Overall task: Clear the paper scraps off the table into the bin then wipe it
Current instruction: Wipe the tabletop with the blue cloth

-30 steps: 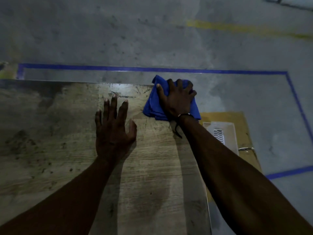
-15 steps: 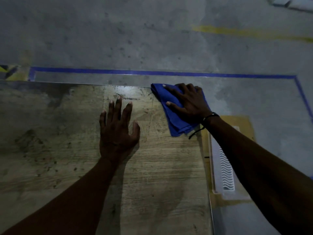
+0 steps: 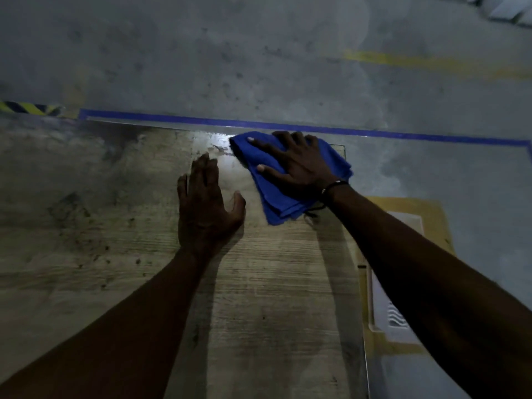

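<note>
Blue cloth (image 3: 290,180), folded and bunched, lies under my right hand (image 3: 299,165) at the upper middle of the frame, right up against the far edge of the table (image 3: 273,298) and close to its far right corner. My right hand is spread flat on top of it, fingers fanned toward the left, palm pressing down rather than pinching; a dark cord bracelet (image 3: 334,187) sits at that wrist. My left hand (image 3: 205,205) lies just beside the cloth to its left, apart from it, open and flat on the bare wood-grain top with fingers together and pointing away from me, thumb out to the right. The tabletop is worn and stained, darker and speckled toward the left of the frame, with a bright wet-looking glare near the far edge between my two hands. To the left of my left hand the surface runs wide and open to the frame edge; to the right the table ends in a straight edge running down the lower right. Beyond that edge, on the grey concrete floor (image 3: 259,53), sits a yellowish board (image 3: 431,226) with a pale slotted tray (image 3: 385,309) on it, partly hidden by my right forearm. A blue tape line (image 3: 201,121) runs on the floor just past the far edge, and striped yellow-and-black tape (image 3: 28,108) shows at the left. I can read no writing anywhere.
</note>
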{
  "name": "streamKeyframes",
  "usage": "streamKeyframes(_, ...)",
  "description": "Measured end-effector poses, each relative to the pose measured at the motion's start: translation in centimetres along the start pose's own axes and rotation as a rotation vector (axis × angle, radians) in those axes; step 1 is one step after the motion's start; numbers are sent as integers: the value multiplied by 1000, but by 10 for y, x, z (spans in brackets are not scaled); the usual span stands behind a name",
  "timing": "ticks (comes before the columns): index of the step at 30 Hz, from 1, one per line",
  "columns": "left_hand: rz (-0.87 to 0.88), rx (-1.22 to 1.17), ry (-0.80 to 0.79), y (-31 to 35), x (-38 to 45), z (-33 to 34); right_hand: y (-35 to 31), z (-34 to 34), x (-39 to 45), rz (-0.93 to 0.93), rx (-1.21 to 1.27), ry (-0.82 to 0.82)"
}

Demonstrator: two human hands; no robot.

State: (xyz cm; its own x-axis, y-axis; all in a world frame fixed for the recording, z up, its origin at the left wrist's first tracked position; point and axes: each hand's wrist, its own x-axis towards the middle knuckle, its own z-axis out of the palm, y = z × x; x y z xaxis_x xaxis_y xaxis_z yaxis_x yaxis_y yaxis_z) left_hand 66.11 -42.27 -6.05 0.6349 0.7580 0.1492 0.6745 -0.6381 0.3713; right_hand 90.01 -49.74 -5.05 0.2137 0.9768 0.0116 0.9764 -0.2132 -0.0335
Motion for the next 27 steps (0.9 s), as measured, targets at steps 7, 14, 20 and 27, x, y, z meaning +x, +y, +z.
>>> streamKeyframes(7,-6,-8,-20,1,0,0,28,-10,-36,126,-6,12)
streamKeyframes(14,-4,-42,-92,-37,-3,-13,-34,-2,8,175,-32,17)
streamKeyframes(20,-207,87,-59,-163,20,-59,-126,12,74,101,33,64)
streamKeyframes(27,-147,113,-38,-184,18,-71,-167,11,111,-36,89,32)
